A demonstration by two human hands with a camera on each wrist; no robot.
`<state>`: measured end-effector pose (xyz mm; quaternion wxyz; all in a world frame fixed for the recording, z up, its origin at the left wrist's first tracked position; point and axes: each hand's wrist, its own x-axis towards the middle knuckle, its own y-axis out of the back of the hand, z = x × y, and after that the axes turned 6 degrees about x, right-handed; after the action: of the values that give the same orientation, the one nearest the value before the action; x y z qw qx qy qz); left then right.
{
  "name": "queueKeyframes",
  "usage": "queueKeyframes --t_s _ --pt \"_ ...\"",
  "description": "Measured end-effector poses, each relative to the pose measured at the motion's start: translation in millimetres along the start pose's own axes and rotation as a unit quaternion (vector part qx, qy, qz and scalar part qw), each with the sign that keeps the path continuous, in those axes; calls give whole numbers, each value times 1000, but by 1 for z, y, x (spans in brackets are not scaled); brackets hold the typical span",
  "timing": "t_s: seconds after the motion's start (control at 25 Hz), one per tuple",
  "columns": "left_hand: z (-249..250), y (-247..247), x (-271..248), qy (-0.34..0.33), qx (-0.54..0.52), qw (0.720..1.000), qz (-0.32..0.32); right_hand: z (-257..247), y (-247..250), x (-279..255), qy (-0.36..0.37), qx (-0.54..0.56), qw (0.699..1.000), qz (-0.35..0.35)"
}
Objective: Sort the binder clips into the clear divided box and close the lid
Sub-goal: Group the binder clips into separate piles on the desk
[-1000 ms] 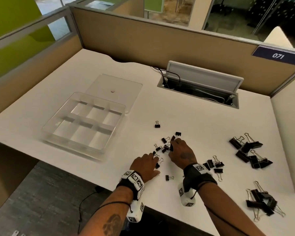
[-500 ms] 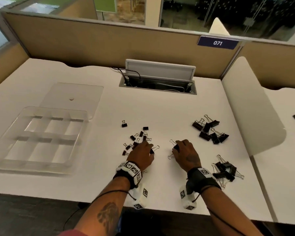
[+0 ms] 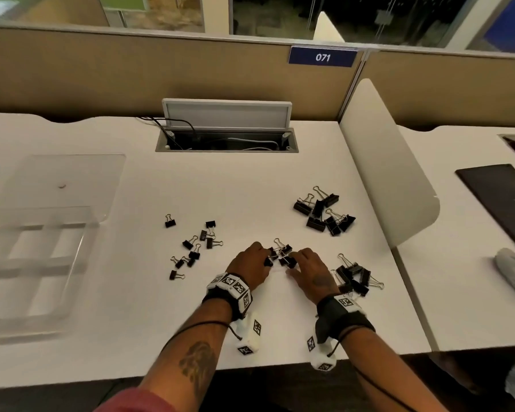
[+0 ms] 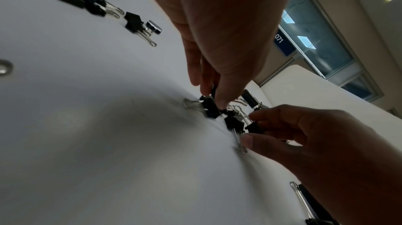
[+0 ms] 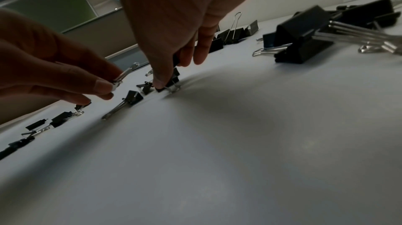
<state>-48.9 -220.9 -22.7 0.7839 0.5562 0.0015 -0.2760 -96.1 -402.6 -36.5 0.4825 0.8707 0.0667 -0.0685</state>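
Observation:
Black binder clips lie in sorted heaps on the white desk. Between my hands is a cluster of medium clips (image 3: 281, 253). My left hand (image 3: 265, 258) pinches one medium clip (image 4: 210, 108) by its wire handle (image 5: 123, 76). My right hand (image 3: 293, 263) pinches another clip (image 4: 254, 128) between thumb and fingers, with its thumb (image 5: 158, 83) down on the cluster. Several small clips (image 3: 192, 251) lie to the left. The clear divided box (image 3: 81, 233) stands at the far left with its lid (image 3: 72, 173) laid open behind it; no clips show in its compartments.
Two heaps of large clips lie to the right, one far (image 3: 323, 212) and one near (image 3: 354, 278) beside my right wrist. An open cable hatch (image 3: 226, 141) sits at the back. A white divider panel (image 3: 387, 179) bounds the desk's right side.
The view has swung to the right. Both hands left the small clips and moved right; my left hand has joined my right at the medium cluster, and each now pinches a clip.

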Motion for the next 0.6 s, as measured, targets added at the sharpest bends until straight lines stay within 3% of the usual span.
queueKeyframes --t_s 0.2,0.44,0.6 --pt "5 2 2 -1 15 1000 -4 5 1 5 11 -4 1000 -23" --pt "-17 12 -6 6 84 996 38 -1 4 16 30 -51 997 51" --pt "-43 19 -23 21 165 985 50 -17 4 26 26 -80 996 19"
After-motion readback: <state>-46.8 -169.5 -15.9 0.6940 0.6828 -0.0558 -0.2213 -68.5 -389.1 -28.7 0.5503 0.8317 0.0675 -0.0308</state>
